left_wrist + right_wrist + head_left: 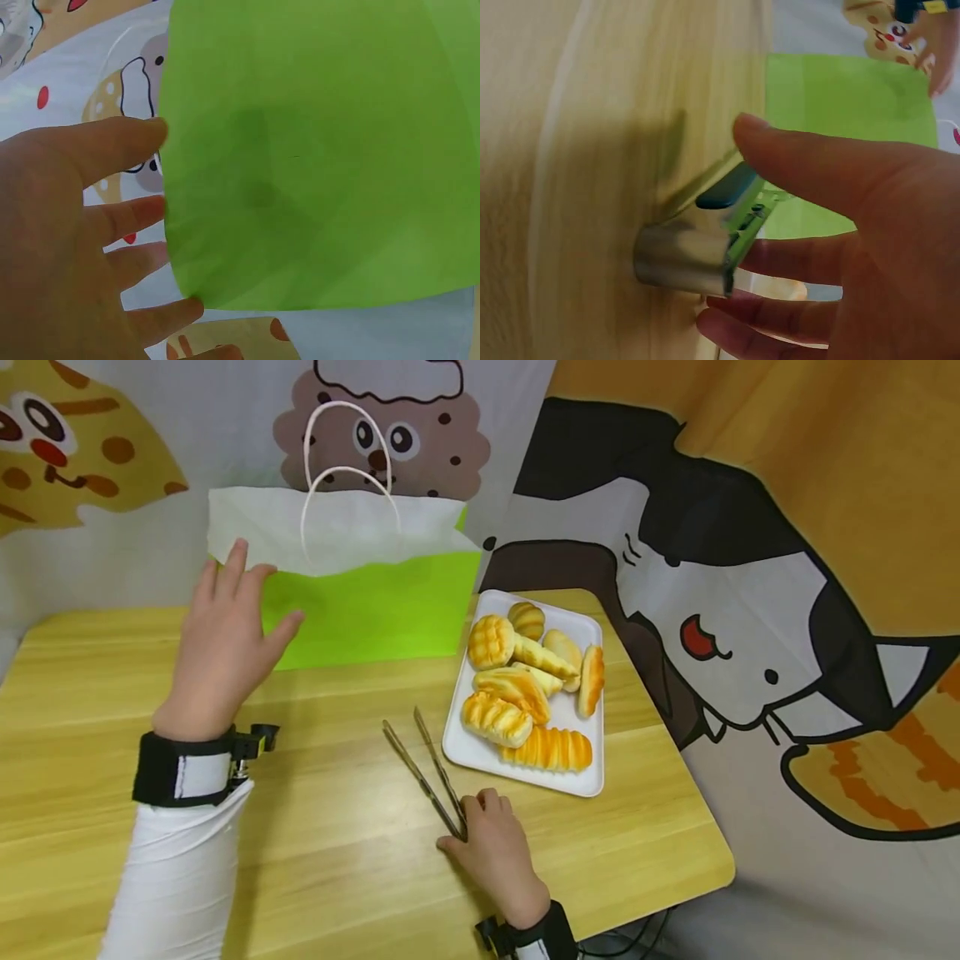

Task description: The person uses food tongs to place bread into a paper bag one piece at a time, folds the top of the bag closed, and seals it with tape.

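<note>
A pair of metal tongs (pixel 427 777) lies on the table with its two tips spread apart. My right hand (pixel 497 852) is at the tongs' joined end; in the right wrist view, thumb and fingers stand loosely on either side of the tongs (pixel 686 259). A firm grip is not visible there. My left hand (pixel 225 635) is raised, fingers spread, before the left side of a green and white paper bag (pixel 367 610). In the left wrist view its fingertips reach the edge of the bag (pixel 315 150); whether they press on it I cannot tell.
Right of the tongs, a white tray (pixel 480 762) carries several bread rolls and pastries, among them a ridged roll (pixel 551 750). Two white handles (pixel 348 468) rise from the bag. Behind the wooden table (pixel 337 860) hangs a cartoon-printed cloth (pixel 720 610).
</note>
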`<state>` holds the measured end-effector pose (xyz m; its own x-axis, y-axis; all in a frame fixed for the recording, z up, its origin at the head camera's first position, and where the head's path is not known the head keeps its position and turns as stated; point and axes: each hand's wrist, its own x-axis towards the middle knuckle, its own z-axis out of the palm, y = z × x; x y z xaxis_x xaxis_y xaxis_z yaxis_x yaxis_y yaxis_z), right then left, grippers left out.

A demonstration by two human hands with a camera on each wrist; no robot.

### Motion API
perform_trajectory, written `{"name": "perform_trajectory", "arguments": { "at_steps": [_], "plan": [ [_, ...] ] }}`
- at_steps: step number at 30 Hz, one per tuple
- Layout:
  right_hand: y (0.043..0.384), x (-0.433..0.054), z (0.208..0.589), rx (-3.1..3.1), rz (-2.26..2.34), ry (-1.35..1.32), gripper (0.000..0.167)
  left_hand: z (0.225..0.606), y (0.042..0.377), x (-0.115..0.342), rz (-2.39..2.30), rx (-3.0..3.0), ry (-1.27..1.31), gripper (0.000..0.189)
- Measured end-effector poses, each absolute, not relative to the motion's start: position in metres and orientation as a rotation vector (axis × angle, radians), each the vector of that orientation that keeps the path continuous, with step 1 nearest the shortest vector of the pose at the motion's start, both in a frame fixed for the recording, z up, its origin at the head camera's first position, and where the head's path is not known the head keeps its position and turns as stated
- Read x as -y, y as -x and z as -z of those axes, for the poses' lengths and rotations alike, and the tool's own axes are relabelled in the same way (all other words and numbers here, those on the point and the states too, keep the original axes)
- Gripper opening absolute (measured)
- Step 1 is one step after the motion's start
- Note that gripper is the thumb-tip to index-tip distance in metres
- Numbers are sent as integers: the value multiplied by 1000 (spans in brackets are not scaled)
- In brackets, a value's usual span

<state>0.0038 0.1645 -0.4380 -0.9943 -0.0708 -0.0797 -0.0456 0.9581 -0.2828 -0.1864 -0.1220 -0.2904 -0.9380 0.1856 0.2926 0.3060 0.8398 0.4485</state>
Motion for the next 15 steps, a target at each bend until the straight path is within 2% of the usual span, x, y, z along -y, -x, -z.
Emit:
{"name": "perform_trajectory", "arguments": {
  "at_steps": [10,15],
  "plan": [
    [-3,-159,441,-3069,353,92,40,293,163,122,705,2623,375,52],
    [-2,-163,437,-3075,390,4,31,296,151,121,654,2556,313,32]
  ]
}}
